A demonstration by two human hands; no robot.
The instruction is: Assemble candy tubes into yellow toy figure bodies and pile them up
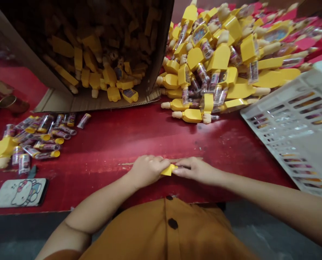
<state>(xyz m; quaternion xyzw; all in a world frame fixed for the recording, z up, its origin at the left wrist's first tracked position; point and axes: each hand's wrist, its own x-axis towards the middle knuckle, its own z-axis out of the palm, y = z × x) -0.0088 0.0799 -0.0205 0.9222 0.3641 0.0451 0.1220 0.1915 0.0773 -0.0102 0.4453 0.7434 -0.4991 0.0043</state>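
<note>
My left hand [147, 170] is wrapped round a small yellow plastic toy piece [167, 170], close to the front edge of the red table. Only one yellow end pokes out past the thumb, and the rest is covered by the fingers. Meeting it from the other side, my right hand [194, 169] pinches that end between thumb and fingers. Whether a second small part sits inside the right fingertips is hidden. Both hands are closed and held just above the table.
A cardboard box [95, 104] of yellow toy parts lies open behind. At the back right is a heap of yellow toys [220, 57]; a white basket [309, 144] stands right. Clear tubes [45, 146] and a phone [20, 193] lie left on the red table [109, 144].
</note>
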